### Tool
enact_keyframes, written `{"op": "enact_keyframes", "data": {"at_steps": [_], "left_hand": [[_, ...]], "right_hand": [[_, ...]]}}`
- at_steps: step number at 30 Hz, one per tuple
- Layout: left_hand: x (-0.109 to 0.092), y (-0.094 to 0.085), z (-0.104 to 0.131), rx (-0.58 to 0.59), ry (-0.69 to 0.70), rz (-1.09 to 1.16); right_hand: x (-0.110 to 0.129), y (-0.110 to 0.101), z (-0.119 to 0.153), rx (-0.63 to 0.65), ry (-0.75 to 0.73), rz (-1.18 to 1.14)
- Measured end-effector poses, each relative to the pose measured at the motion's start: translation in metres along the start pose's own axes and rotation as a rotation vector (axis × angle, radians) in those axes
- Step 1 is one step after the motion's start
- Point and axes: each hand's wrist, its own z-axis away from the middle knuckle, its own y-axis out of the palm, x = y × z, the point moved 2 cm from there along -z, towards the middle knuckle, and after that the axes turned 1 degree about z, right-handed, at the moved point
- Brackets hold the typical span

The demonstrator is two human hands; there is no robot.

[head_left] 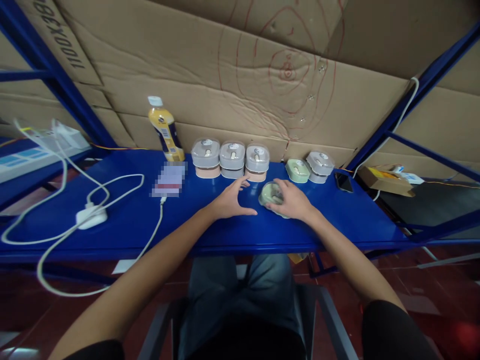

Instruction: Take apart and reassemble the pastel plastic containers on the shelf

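Note:
A small green container with a clear lid (268,194) sits on the blue table (225,230), and my right hand (294,200) grips it from the right and above. Just left of it, my left hand (234,200) hovers with thumb and fingers spread, holding nothing. Behind my left hand stand stacked containers with clear lids: a pink one (208,171), a grey one (232,172) and another pink one (256,176). Farther right are a second green container (297,171) and a grey stack (320,167).
A yellow drink bottle (167,132) stands at the back left, beside a blurred-out phone-like object (169,180) on a white cable. A white charger (91,217) with looped cable lies left. A dark phone (344,182) lies right. Cardboard (180,75) walls the back.

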Motion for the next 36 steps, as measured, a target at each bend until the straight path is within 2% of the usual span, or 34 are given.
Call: {"op": "enact_keyframes", "data": {"at_steps": [3,5,8,12,15,18,24,27,29,32,36], "left_hand": [[-0.002,0.0,0.001,0.069,0.041,0.061],[-0.005,-0.001,0.001,0.102,0.076,0.043],[-0.007,-0.001,0.002,0.14,0.132,-0.034],[-0.007,0.002,0.005,0.167,0.169,-0.113],[-0.007,0.001,0.005,0.143,0.162,-0.135],[-0.004,-0.006,0.003,0.085,0.134,-0.135],[0.013,-0.032,0.0,-0.042,0.036,-0.19],[0.012,-0.034,0.001,-0.044,0.042,-0.177],[0.005,-0.029,0.002,-0.048,0.065,-0.149],[-0.007,-0.018,0.002,-0.025,0.039,-0.135],[-0.013,-0.004,0.002,0.053,-0.022,-0.065]], "right_hand": [[0.023,-0.003,-0.008,-0.04,-0.308,-0.206],[0.029,-0.005,-0.015,-0.134,-0.371,-0.295],[0.017,-0.003,-0.023,-0.213,-0.299,-0.341],[-0.02,0.005,-0.019,-0.17,-0.14,-0.451],[-0.044,0.008,-0.01,-0.133,-0.027,-0.535],[-0.061,0.006,-0.006,-0.15,0.068,-0.567],[-0.073,0.005,-0.007,-0.147,0.187,-0.489],[-0.072,0.004,-0.006,-0.156,0.214,-0.465],[-0.065,-0.001,-0.005,-0.188,0.156,-0.501],[-0.042,-0.012,-0.005,-0.197,-0.086,-0.499],[-0.004,-0.014,-0.011,-0.063,-0.403,-0.379]]}}
